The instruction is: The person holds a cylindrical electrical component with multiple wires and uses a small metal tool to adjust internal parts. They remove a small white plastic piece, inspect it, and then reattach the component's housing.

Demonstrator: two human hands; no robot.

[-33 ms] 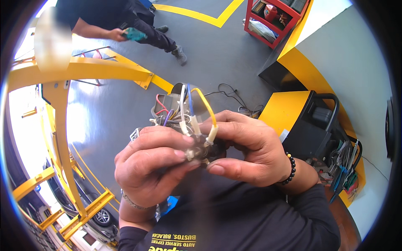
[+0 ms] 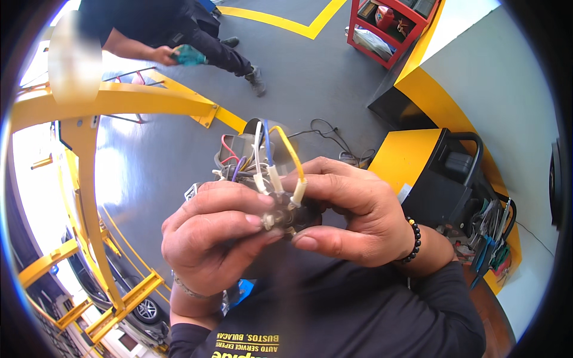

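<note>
Between my two hands is a small dark part with metal terminals (image 2: 279, 218), slightly blurred. The fingertips and thumb of my left hand (image 2: 206, 238) pinch its left side. My right hand (image 2: 367, 218) closes round its right side, thumb below and fingers above, covering much of it. A white wire (image 2: 257, 143), a blue wire (image 2: 268, 143) and a yellow wire (image 2: 289, 146) reach it, ending in pale sleeved connectors (image 2: 300, 192). Just beyond my fingers, a grey housing (image 2: 243, 143) holds more wiring, including a red wire (image 2: 224, 148) and a purple wire (image 2: 238, 169).
A yellow-topped black cabinet (image 2: 406, 158) stands to the right, with hand tools (image 2: 492, 247) hanging beside it. A black cable (image 2: 325, 131) lies on the floor. Yellow lift framework (image 2: 89, 179) fills the left. Further off are a person (image 2: 197, 30) holding a teal object and a red shelf unit (image 2: 391, 51).
The wires and connectors have shifted slightly left, with my hands moving a little along with them. Both hands keep their grip on the part. The other person's hand has moved slightly.
</note>
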